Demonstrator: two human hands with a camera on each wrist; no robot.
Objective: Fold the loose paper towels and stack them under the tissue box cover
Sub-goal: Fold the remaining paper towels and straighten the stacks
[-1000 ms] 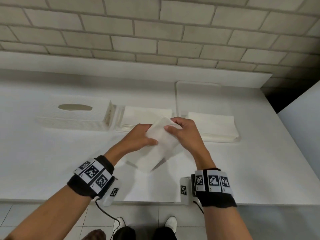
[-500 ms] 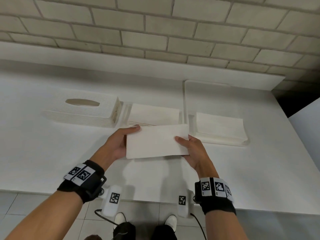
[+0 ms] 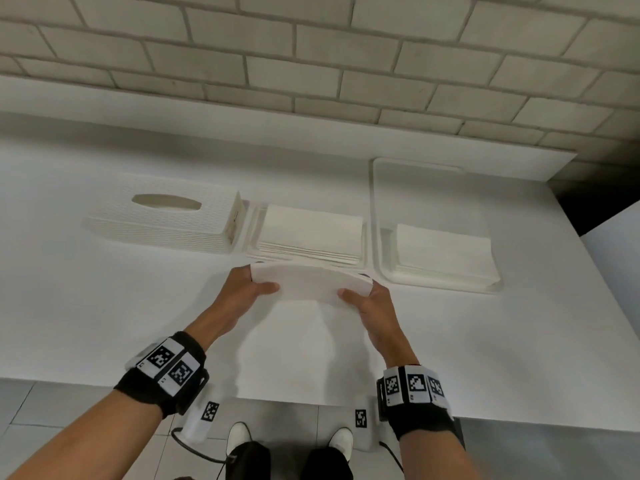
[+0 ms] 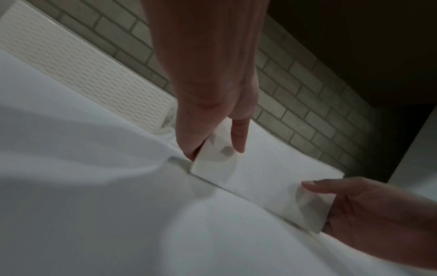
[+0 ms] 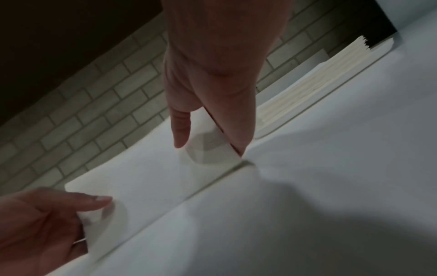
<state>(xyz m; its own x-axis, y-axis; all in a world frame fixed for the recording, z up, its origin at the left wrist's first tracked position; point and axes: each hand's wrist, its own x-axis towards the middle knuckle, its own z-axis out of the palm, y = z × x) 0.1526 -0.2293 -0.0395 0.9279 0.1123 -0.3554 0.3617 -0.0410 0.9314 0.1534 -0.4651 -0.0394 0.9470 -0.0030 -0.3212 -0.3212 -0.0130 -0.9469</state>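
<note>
- A big white table (image 3: 104, 317) stands by a brick wall.
- A white tissue box cover (image 3: 162, 220) sits on it at the left.
- Just beside it lies a low holder (image 3: 251, 233) with a stack of folded paper towels (image 3: 311, 233).
- A white tray (image 3: 377, 216) with more towels (image 3: 446, 254) lies at the right.

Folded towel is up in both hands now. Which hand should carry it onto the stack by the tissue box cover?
Left, probably. The left hand pinches the folded towel nearest the stack beside the cover. The right hand is nearer the tray.
</note>
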